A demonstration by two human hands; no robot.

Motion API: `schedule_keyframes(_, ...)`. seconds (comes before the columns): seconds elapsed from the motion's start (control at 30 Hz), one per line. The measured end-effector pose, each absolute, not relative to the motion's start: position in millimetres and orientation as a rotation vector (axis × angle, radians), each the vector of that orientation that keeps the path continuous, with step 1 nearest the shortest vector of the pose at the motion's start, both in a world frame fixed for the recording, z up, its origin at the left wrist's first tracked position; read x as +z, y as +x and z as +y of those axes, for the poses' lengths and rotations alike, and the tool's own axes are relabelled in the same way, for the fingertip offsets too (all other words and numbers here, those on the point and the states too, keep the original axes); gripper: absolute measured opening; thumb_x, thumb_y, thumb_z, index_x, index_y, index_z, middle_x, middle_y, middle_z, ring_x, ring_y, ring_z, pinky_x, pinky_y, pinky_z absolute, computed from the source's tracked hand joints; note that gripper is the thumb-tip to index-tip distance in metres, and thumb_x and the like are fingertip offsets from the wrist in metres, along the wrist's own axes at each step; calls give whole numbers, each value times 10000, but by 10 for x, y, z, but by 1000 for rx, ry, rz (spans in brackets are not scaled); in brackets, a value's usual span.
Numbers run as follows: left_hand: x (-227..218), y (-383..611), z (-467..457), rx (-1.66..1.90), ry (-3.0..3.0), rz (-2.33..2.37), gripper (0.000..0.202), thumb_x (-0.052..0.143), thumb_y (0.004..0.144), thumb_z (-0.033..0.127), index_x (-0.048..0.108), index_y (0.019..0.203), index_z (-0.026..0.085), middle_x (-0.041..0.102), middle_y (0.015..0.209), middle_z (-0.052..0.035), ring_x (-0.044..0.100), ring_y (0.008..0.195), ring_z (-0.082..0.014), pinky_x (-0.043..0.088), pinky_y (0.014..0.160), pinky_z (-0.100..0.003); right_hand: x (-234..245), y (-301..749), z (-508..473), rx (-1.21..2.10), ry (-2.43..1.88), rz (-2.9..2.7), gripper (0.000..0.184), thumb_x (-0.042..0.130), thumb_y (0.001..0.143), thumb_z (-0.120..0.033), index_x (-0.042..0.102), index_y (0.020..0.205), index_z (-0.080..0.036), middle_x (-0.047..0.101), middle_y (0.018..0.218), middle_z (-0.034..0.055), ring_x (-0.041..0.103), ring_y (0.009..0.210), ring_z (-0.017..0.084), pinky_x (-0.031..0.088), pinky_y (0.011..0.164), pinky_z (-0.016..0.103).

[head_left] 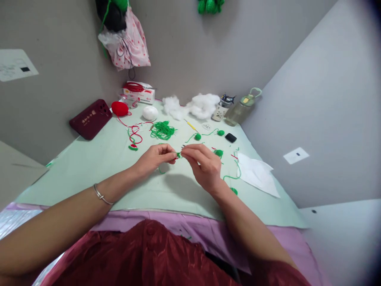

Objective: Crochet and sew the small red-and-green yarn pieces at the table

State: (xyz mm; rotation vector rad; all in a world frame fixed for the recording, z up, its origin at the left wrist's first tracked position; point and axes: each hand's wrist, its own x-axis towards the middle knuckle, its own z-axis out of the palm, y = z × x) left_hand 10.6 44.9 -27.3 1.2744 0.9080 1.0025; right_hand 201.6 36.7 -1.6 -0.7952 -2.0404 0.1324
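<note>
My left hand [154, 158] and my right hand [204, 165] meet above the middle of a pale green table [98, 159]. The left fingers pinch a tiny green and red crochet piece [178, 155]. The right fingers are pinched close to it, on a thin metal tool or needle that I can barely make out. A green yarn strand [160, 171] hangs below the left hand. A metal bangle [100, 194] circles my left wrist.
On the table lie a tangle of green yarn [162, 130], a red yarn ball [120, 108], a white ball [150, 113], white stuffing [202, 105], small green crochet balls [218, 152], a dark red case [90, 118], two bottles [241, 109] and white paper [258, 174].
</note>
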Motion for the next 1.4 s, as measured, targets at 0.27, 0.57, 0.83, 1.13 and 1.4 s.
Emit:
schedule_keyframes(0.27,-299,118,431,970,1386,906,273,750,767,430,670,858,186,663,776,-5,628,729,-158,478,752,-304,168,2019,347,1311,-828,-1683,303,490,974,-500,464,837,-230,521,501,-77,396,383,74,288,412,218)
schedule_keyframes(0.57,-281,73,478,1029,1387,936,253,759,762,396,661,845,179,623,637,20,613,586,-140,483,631,-283,589,2417,351,1115,-737,-1396,345,582,918,-531,420,773,-264,97,519,-104,70,416,96,166,384,244)
schedule_keyframes(0.83,-268,114,449,977,1352,906,255,799,727,384,707,844,177,671,695,-4,654,667,-162,516,715,-312,578,2523,463,1107,-726,-1299,258,670,867,-443,510,815,-247,201,546,-91,123,452,94,181,407,252)
schedule_keyframes(1.13,-197,107,413,1108,1341,882,249,817,708,322,711,888,188,677,845,-1,667,736,-158,539,796,-330,305,2341,473,797,-866,-1905,142,700,872,-359,716,847,-220,578,789,14,502,665,125,400,588,275)
schedule_keyframes(1.4,-174,100,395,1139,1382,829,161,798,719,256,712,835,186,671,854,-8,652,796,-165,528,837,-333,204,2341,506,467,-850,-2179,77,677,901,-247,751,912,-264,549,758,-1,513,694,130,403,640,282)
